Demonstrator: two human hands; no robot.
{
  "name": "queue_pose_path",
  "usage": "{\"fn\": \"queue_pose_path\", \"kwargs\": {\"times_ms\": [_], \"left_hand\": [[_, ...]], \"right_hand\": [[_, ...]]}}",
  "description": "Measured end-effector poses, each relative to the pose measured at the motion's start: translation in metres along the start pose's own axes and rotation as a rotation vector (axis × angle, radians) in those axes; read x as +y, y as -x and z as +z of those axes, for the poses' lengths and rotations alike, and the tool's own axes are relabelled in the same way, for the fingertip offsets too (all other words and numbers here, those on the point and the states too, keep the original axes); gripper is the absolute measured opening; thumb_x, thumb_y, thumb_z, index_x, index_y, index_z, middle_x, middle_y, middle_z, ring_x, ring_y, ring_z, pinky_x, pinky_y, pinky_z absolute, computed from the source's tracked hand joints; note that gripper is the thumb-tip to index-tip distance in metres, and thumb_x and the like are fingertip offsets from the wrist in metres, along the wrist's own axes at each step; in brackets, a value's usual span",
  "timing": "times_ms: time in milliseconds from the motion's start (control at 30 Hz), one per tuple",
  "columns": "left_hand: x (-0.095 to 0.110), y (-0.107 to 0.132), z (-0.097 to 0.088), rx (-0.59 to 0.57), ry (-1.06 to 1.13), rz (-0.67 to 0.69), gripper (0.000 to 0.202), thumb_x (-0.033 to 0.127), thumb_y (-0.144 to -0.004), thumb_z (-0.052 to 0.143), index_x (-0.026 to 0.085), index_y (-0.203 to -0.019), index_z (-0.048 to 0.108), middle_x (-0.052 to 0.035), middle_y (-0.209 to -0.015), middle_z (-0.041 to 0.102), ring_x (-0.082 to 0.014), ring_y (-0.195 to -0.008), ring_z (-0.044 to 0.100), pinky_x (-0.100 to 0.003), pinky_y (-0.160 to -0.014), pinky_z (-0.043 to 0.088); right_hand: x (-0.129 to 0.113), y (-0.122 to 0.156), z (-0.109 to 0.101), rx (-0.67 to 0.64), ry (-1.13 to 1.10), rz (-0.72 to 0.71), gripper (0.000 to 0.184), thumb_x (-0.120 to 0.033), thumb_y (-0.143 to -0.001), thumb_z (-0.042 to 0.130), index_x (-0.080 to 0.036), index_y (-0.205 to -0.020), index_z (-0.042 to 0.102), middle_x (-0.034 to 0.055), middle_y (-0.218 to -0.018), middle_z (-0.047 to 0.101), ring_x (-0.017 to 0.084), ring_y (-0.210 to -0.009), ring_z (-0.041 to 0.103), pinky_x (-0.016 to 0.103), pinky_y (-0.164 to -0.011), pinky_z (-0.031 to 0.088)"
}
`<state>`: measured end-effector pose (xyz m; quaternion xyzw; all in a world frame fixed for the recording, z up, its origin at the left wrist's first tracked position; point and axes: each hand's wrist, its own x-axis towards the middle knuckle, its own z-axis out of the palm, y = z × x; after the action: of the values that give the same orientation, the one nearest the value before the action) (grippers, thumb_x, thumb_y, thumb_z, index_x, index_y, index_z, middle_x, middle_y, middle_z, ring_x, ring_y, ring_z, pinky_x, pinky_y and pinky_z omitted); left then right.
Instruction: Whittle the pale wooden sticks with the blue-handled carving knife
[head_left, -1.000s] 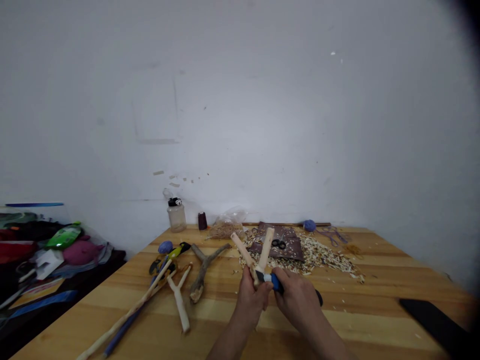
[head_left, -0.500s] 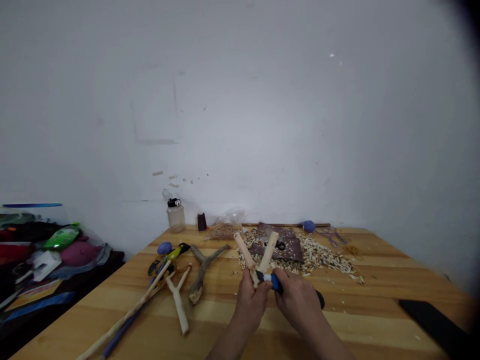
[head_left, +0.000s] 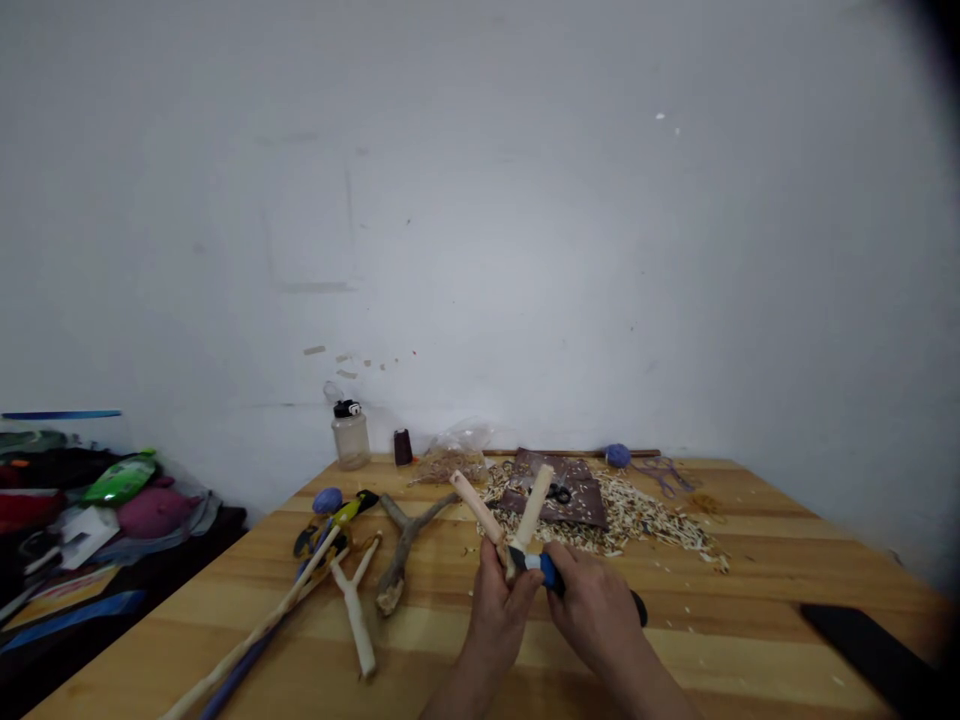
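Note:
My left hand (head_left: pixel 496 608) is wrapped round the base of a peeled, Y-shaped forked stick (head_left: pixel 535 508), whose two pale prongs point up and away from me. My right hand (head_left: pixel 594 605) grips a knife (head_left: pixel 553 574) with a blue and black handle, its butt showing past the fingers. The knife's front end lies against the stick near the fork; the blade itself I cannot make out. My left thumb touches the front of the knife. Beyond the prongs, wood shavings (head_left: pixel 637 515) lie scattered over a dark brown sheet (head_left: pixel 585 500).
Left on the wooden table (head_left: pixel 720 660) lie a peeled forked stick (head_left: pixel 358 620), a grey forked branch (head_left: pixel 405 545), long sticks (head_left: pixel 255 635) and purple yarn (head_left: pixel 328 500). Behind stand a bottle (head_left: pixel 351 440) and thread spool (head_left: pixel 403 447). A black flat object (head_left: pixel 862 640) is at right.
The forked stick has tilted slightly, its left prong swinging left. Both hands keep their hold, and the knife stays near the fork.

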<state>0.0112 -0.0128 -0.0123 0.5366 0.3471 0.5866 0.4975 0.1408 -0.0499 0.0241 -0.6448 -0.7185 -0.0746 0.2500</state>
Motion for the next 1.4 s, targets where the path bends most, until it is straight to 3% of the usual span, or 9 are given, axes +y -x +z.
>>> {"fn": "queue_pose_path", "kwargs": {"times_ms": [233, 400, 700, 933, 1100, 1400], "left_hand": [[0.013, 0.002, 0.002, 0.045, -0.148, 0.125, 0.032, 0.036, -0.067, 0.071, 0.019, -0.085, 0.051, 0.0012, -0.07, 0.06, -0.0152, -0.065, 0.053, -0.024, -0.061, 0.042], [0.015, 0.004, 0.004, 0.048, -0.227, 0.098, 0.035, 0.036, -0.068, 0.069, 0.019, -0.09, 0.048, 0.0016, -0.069, 0.06, -0.0154, -0.063, 0.054, -0.024, -0.059, 0.042], [-0.004, -0.001, 0.0, -0.011, -0.102, 0.127, 0.044, 0.041, -0.069, 0.07, 0.019, -0.099, 0.044, 0.0002, -0.078, 0.059, -0.0151, -0.07, 0.055, -0.024, -0.063, 0.043], [0.01, 0.004, -0.001, 0.016, -0.252, 0.146, 0.034, 0.036, -0.071, 0.067, 0.019, -0.092, 0.046, 0.0005, -0.075, 0.059, -0.016, -0.07, 0.055, -0.025, -0.066, 0.043], [0.022, 0.007, 0.001, 0.028, -0.351, 0.135, 0.033, 0.033, -0.071, 0.064, 0.019, -0.095, 0.046, -0.0001, -0.075, 0.062, -0.0175, -0.069, 0.057, -0.026, -0.063, 0.042], [0.021, 0.008, 0.005, 0.093, -0.487, 0.099, 0.029, 0.038, -0.075, 0.059, 0.019, -0.092, 0.045, -0.0041, -0.076, 0.062, -0.0208, -0.07, 0.057, -0.029, -0.065, 0.042]], "right_hand": [[-0.001, 0.0, 0.001, 0.024, 0.012, 0.014, 0.013, -0.014, -0.077, 0.051, -0.024, -0.085, 0.055, 0.0004, -0.079, 0.065, 0.016, -0.071, 0.06, 0.024, -0.058, 0.029], [-0.001, 0.0, 0.0, 0.008, -0.005, 0.011, 0.015, -0.013, -0.076, 0.052, -0.024, -0.087, 0.055, 0.0006, -0.082, 0.065, 0.016, -0.073, 0.061, 0.024, -0.059, 0.03], [0.001, 0.0, -0.002, -0.007, -0.008, -0.007, 0.016, -0.014, -0.077, 0.051, -0.024, -0.089, 0.056, 0.0001, -0.081, 0.066, 0.016, -0.072, 0.061, 0.024, -0.059, 0.029], [0.0, 0.0, -0.003, -0.013, 0.015, 0.004, 0.013, -0.014, -0.078, 0.052, -0.023, -0.087, 0.056, 0.0006, -0.08, 0.065, 0.017, -0.072, 0.061, 0.025, -0.059, 0.03], [0.001, 0.002, 0.003, 0.05, 0.065, 0.007, 0.012, -0.017, -0.078, 0.054, -0.023, -0.088, 0.057, 0.0006, -0.08, 0.065, 0.017, -0.073, 0.06, 0.025, -0.059, 0.029], [0.002, 0.001, 0.011, 0.125, 0.132, 0.01, 0.013, -0.016, -0.078, 0.055, -0.023, -0.088, 0.058, 0.0012, -0.077, 0.063, 0.018, -0.071, 0.059, 0.027, -0.061, 0.03]]}}
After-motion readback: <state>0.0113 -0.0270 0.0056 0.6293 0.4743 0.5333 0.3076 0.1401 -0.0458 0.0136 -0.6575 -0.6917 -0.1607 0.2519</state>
